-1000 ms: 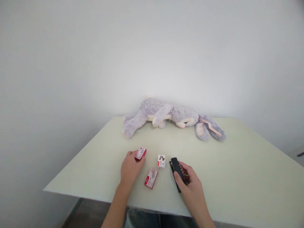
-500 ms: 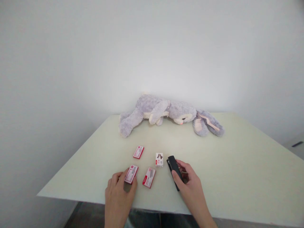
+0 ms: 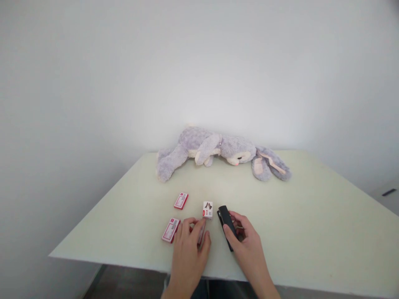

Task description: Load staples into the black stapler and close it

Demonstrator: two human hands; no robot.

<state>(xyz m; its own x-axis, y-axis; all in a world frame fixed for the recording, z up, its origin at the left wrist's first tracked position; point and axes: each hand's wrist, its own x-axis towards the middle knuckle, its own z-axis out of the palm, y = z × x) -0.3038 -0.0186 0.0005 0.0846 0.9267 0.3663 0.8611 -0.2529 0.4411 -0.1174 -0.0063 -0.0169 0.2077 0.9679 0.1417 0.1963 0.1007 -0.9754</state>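
My left hand [image 3: 188, 245] is over a red-and-white staple box [image 3: 202, 234], its thumb and fingers round the box's sides and hiding most of it. My right hand [image 3: 246, 238] holds a black stapler [image 3: 227, 220] by its side, the thumb on the near face and the fingers curled behind. The stapler lies slanted, its front end pointing away from me. Left of my left hand lies another red-and-white staple box [image 3: 171, 230]. A small white box [image 3: 207, 209] with a dark picture on it stands between the hands, just past the left fingertips.
Farther back is a third flat red-and-white box [image 3: 181, 201]. A grey plush rabbit [image 3: 205, 145] lies on its side along the back of the pale table [image 3: 311, 232], against the wall. The table's front edge is close to my wrists.
My left hand has left the staple box on the left and moved right onto the middle one. My right hand keeps its hold on the stapler. The view has shifted slightly.
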